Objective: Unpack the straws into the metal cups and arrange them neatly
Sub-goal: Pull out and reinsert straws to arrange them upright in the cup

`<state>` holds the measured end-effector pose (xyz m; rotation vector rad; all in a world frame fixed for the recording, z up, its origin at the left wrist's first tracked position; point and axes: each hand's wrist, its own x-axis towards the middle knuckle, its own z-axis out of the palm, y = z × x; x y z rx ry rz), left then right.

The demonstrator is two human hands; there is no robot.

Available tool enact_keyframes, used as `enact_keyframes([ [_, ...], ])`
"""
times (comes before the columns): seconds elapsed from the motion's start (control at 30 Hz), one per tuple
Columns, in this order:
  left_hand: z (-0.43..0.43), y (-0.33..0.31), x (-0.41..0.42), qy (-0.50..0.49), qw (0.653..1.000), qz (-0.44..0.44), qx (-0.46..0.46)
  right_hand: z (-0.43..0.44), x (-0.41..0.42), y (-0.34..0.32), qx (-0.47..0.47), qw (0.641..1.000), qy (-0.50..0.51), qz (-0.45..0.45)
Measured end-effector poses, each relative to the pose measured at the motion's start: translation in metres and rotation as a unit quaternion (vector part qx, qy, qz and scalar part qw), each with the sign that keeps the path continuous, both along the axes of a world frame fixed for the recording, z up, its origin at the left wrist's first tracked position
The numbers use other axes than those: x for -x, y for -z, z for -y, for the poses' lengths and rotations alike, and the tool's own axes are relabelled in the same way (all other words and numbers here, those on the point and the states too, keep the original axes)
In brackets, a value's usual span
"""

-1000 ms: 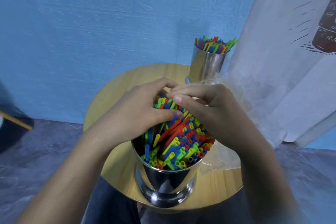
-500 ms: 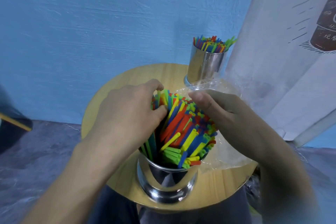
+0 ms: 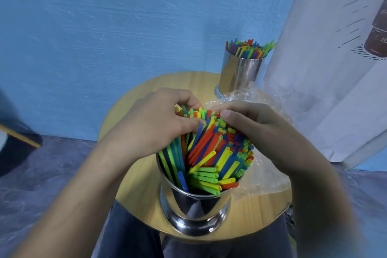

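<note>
Desk (image 3: 178,81): round top of pale wood, standing mid-view.
Wall (image 3: 104,37): rough and blue, rising behind the desk.
Banner (image 3: 324,69): white with a dark printed drawing, hanging right of the desk.
Floor (image 3: 41,174): mottled grey, spreading beneath the desk.
Dark object (image 3: 18,142): yellow-striped, lying left of the desk.

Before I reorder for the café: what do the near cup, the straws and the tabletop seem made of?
Near cup: polished metal, likely stainless steel; its wall mirrors the surroundings.
Straws: plastic, judging by the bright uniform red, blue, green and yellow and the smooth skin.
Tabletop: light wood or wood-look laminate; straight grain lines show, but I cannot tell which.
</note>
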<state>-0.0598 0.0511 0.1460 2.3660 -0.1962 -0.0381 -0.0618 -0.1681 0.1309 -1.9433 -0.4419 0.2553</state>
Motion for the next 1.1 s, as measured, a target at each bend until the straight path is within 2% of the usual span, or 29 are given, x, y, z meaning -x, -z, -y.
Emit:
enact_keyframes([
  [0.2,-0.002,0.004,0.002,0.030,0.997,0.002,0.073,0.000,-0.001,0.002,-0.040,0.999,0.010,0.020],
  [0.5,-0.004,0.001,0.007,0.045,0.981,-0.047,0.184,0.001,-0.001,0.006,-0.087,0.996,0.016,0.019],
  [0.73,-0.001,0.005,0.007,0.037,0.974,-0.039,0.218,-0.002,-0.002,0.009,-0.146,0.989,0.017,0.022],
  [0.93,-0.001,0.006,0.008,0.031,0.979,-0.037,0.199,-0.002,-0.002,0.010,-0.158,0.987,0.017,0.024],
  [1.1,-0.001,0.004,0.007,0.040,0.974,-0.052,0.218,-0.002,-0.003,0.012,-0.145,0.989,0.024,0.033],
])
